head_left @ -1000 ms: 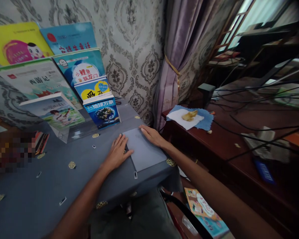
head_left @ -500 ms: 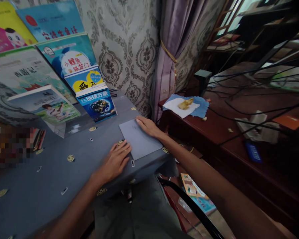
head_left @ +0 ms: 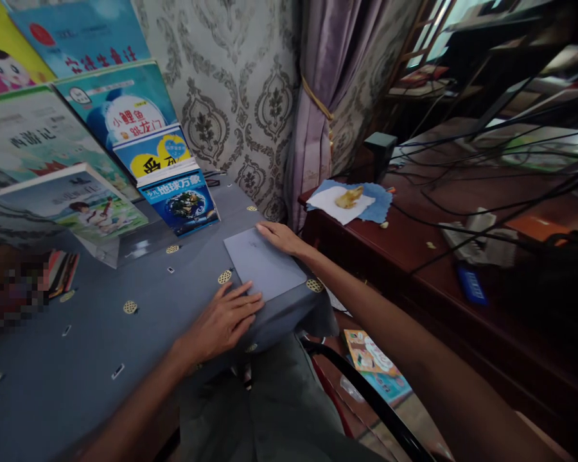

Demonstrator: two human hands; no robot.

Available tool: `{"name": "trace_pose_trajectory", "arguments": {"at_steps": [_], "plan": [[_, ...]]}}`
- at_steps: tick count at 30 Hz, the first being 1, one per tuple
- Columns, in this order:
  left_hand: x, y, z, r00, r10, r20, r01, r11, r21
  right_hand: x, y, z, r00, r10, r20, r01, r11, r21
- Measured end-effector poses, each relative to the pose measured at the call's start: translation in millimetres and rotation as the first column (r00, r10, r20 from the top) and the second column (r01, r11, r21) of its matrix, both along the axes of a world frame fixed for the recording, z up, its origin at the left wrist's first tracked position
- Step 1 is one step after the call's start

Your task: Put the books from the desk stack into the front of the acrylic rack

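Left hand [head_left: 231,317] flat at the near-left edge of a thin pale booklet [head_left: 264,266], fingers a bit spread, fingertips on the edge, nothing gripped. Right hand [head_left: 279,237] flat along the far-right edge, fingers together and straight; again nothing gripped. Booklet lies flat near the table's right end, between the 2 hands; faint mark near its far edge, too small to read from here.

Table has a grey-blue tablecloth [head_left: 87,346], pineapple print. Beyond the left hand, a clear display stand [head_left: 110,252] with 7 covers showing, incl. the Earth book [head_left: 187,202] lowest on the right and the guitar-child book [head_left: 94,215] on the left.

To the right, dark red desk [head_left: 404,256], apart from the table: blue cloth [head_left: 381,206], white paper on it, yellow-brown lump [head_left: 349,197] on top; tangled black cables [head_left: 457,215] and a blue box [head_left: 471,282]. 2 picture books [head_left: 368,353] on the floor, overlapping. Purple curtain [head_left: 313,135], tied with gold cord.
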State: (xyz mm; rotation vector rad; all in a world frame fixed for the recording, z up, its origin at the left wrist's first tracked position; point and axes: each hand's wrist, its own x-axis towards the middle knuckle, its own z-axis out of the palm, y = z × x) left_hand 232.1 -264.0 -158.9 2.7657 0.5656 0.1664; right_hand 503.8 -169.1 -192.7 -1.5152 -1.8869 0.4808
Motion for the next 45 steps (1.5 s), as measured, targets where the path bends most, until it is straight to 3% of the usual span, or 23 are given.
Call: {"name": "trace_pose_trajectory", "arguments": {"at_steps": [14,19,25,32,34,37,42,45], "plan": [[88,0,3.5,0.975,-0.217,-0.052,0.220,0.974,0.059,3,-2,5,0.989,0.037,-0.144,-0.046,0.997,-0.063],[100,4,6.2,0.968,-0.252,0.011,0.252,0.967,0.024,14,5,8,0.969,0.063,-0.240,-0.099,0.985,-0.140],[100,31,7.5,0.992,-0.123,0.027,0.122,0.992,0.033,24,7,11,0.900,0.029,-0.435,-0.127,0.972,-0.197],[103,81,-4.7,0.997,0.082,0.003,-0.082,0.989,0.125,27,0,19,0.846,-0.015,-0.533,-0.176,0.935,-0.307],[101,93,-10.7,0.986,0.169,0.007,-0.168,0.976,0.140,23,1,20,0.871,-0.011,-0.491,-0.151,0.945,-0.289],[99,105,-19.5,0.959,0.280,0.044,-0.284,0.949,0.141,10,0,19,0.959,-0.005,-0.283,-0.060,0.974,-0.220],[98,108,-26.7,0.950,0.293,0.109,-0.305,0.945,0.118,-25,-23,10,0.998,-0.065,-0.008,0.064,0.990,-0.122],[97,106,-26.9,0.943,0.307,0.126,-0.320,0.942,0.104,-35,-35,8,0.980,-0.098,0.175,0.115,0.989,-0.089]]}}
